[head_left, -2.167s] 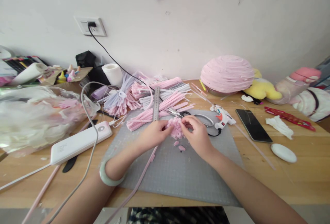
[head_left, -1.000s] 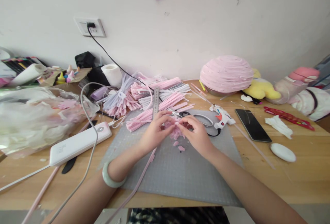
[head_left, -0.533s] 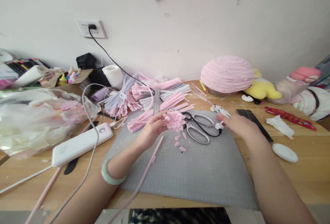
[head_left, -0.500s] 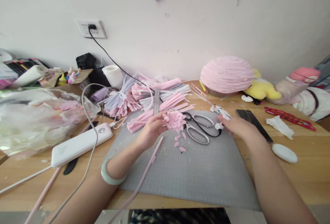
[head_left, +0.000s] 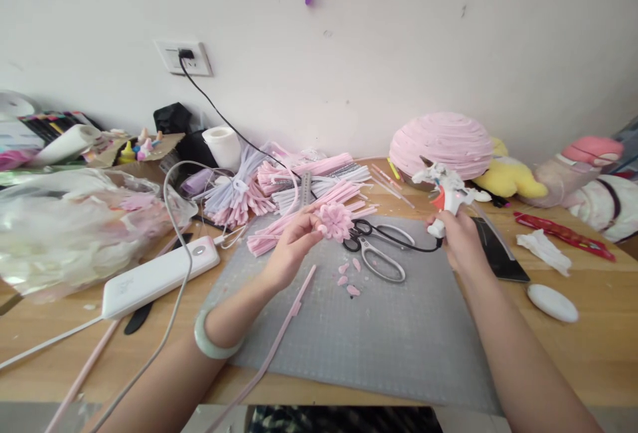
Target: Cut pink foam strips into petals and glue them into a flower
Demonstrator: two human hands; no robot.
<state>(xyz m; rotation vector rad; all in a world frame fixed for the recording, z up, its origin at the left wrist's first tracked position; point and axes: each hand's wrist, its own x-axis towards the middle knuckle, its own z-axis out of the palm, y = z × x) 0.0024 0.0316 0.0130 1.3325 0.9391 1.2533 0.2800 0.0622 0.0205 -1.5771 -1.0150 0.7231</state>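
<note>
The tabletop [head_left: 588, 360] carries a gray mat [head_left: 399, 340] near its front edge, a plastic bag [head_left: 84, 234] at the left, and a pink dome [head_left: 443, 137] and pink stems [head_left: 339, 194] toward the back edge. Above the mat's back right corner, the right hand [head_left: 463, 240] grips a glue gun [head_left: 451, 197], its black cord [head_left: 421, 250] crossing the scissors [head_left: 367, 247]. The left hand [head_left: 294, 247] pinches a pink flower [head_left: 336, 222] above the mat, hiding the blades, with pink scraps [head_left: 353, 291] nearer the front edge.

Wooden table [head_left: 583, 360] carries grey mat [head_left: 389, 333], phone [head_left: 501, 261], tissue [head_left: 543, 251].
</note>
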